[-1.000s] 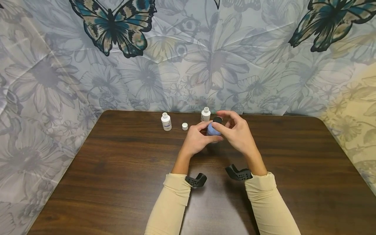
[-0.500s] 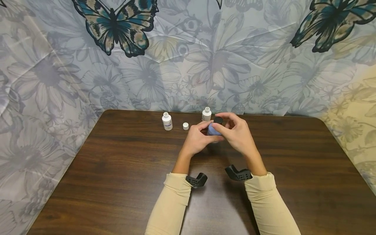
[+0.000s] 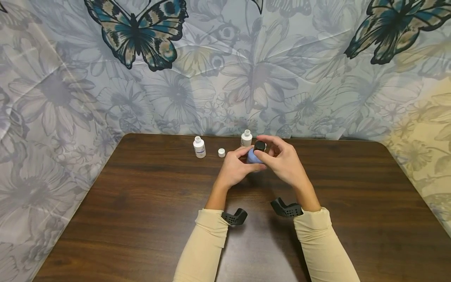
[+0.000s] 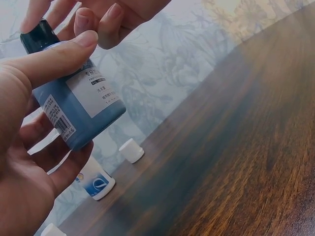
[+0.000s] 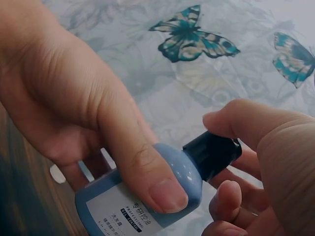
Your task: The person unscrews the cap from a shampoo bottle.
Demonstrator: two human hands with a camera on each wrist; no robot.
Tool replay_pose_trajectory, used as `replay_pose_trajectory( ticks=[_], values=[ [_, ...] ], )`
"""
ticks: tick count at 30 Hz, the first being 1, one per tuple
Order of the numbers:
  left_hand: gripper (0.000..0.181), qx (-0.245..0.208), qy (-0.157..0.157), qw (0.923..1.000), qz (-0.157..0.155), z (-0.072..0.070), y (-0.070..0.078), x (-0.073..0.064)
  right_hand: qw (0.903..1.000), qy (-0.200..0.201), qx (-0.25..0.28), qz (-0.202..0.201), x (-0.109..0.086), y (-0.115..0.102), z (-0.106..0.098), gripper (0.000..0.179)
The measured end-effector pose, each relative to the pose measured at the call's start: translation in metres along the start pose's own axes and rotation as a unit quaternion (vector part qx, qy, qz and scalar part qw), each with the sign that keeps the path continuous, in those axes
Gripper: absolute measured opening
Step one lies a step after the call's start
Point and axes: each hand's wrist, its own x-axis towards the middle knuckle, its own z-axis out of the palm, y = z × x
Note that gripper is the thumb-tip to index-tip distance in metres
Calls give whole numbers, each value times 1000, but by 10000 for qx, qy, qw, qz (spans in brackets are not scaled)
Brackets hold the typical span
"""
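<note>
Both hands meet over a blue bottle [image 3: 253, 157] near the table's far side. My left hand [image 3: 235, 168] grips its body, thumb across the front and fingers behind. A white label with dark print covers part of the blue bottle [image 5: 123, 209] in the right wrist view. On its neck sits a black cap [image 3: 260, 145], which my right hand [image 3: 283, 160] holds between thumb and fingers. The left wrist view shows the black cap [image 4: 40, 37] at the bottle's upper end, fingers around it. Some right fingers are partly hidden behind the cap in the head view.
An uncapped white bottle [image 3: 199, 147] stands to the left, and a small white cap [image 3: 221, 152] lies beside it. Just behind the hands stands another uncapped white bottle [image 3: 246, 138]. The dark wooden table [image 3: 141, 219] ends at a patterned cloth backdrop [image 3: 211, 86].
The right thumb has shifted slightly lower on the black cap, and more of the cap's side shows. Left hand and bottle stay nearly in place; the head view moves a little.
</note>
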Motion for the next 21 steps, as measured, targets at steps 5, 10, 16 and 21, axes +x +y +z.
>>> replay_pose_trajectory(
  ticks=[5, 10, 16, 21],
  values=[
    [59, -27, 22, 10000, -3, 1, -1, 0, 9997, 195, 7, 165, 0, -1, 1, 44],
    [61, 27, 13, 10000, -20, 1, -2, -1, 9990, 329, -106, 300, 1, -1, 2, 42],
    [60, 94, -14, 9999, -30, 1, -3, 0, 9986, 316, -283, 319, 0, -1, 3, 37],
    [58, 66, -9, 10000, -8, 0, -5, 0, 9993, 206, -304, 117, 1, 2, 1, 34]
  ],
)
